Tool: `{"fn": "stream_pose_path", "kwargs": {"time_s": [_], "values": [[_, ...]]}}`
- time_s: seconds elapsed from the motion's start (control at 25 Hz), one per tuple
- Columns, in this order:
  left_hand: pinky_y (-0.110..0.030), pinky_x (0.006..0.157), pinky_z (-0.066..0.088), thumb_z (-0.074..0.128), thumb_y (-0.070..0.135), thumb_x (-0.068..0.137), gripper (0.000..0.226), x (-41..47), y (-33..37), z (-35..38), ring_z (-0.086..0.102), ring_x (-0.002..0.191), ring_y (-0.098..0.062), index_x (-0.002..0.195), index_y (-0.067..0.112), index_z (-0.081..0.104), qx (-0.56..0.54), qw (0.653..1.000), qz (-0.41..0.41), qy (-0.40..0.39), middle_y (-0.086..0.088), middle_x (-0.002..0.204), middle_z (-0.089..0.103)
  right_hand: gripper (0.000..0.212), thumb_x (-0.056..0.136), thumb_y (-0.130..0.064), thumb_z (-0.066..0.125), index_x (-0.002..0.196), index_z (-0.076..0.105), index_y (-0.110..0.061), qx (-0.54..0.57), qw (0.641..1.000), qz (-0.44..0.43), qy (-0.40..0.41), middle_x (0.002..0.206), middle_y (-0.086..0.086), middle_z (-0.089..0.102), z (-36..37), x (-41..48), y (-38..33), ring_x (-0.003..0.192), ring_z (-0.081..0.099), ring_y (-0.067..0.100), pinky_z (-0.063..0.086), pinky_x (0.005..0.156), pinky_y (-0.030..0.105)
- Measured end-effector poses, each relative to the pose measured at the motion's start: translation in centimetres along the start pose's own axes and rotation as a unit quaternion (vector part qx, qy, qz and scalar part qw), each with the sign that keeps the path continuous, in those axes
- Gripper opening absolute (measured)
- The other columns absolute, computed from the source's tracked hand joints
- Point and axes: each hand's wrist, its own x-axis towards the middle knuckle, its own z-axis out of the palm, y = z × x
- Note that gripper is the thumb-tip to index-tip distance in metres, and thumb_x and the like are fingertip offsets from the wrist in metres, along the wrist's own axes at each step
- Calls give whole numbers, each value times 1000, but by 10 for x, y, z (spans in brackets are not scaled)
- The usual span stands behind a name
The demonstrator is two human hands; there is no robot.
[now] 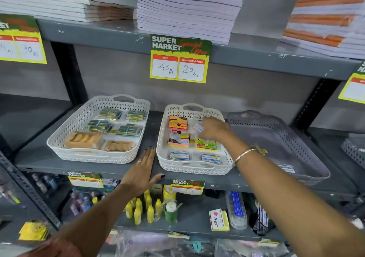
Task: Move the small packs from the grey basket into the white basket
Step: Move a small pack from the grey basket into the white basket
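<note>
The grey basket stands at the right of the middle shelf, with one small pack lying near its front. Left of it stands a white basket that holds sticky-note pads and small clear packs. My right hand hovers over the back of this white basket, its fingers closed on a small clear pack with a blue and white label. My left hand lies flat on the shelf between the two white baskets, fingers spread, holding nothing.
A second white basket at the left holds eraser packs and rubber bands. A price sign hangs from the shelf above, which carries stacked notebooks. The lower shelf holds yellow bottles and packets. Another grey basket shows at the right edge.
</note>
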Motion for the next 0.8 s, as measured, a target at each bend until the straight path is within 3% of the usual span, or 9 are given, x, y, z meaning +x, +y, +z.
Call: {"fn": "stream_pose_path", "kwargs": {"time_s": [0.2,0.6,0.8], "values": [[-37,113,10,-16,85,57,119,11,-14,14,3,140,-21,144,6,4,76,997,10,-19,-11,155,7,51,83,-34,65,125,51,-8,-29,994,-85,-59,129,14,55,51,8,-43,118,54,32,47,91,39],[-37,114,12,-15,85,60,118,14,-16,22,13,139,-21,144,6,11,99,995,9,1,-11,153,16,58,84,-34,64,133,45,-10,-64,990,-98,-76,138,14,46,65,8,-52,130,41,32,42,99,44],[-38,114,13,-9,85,63,115,14,-20,24,14,138,-21,144,6,14,92,996,8,0,-11,152,20,63,88,-48,56,136,42,-10,0,994,-78,-72,137,15,49,53,7,-39,126,49,33,44,96,41]]}}
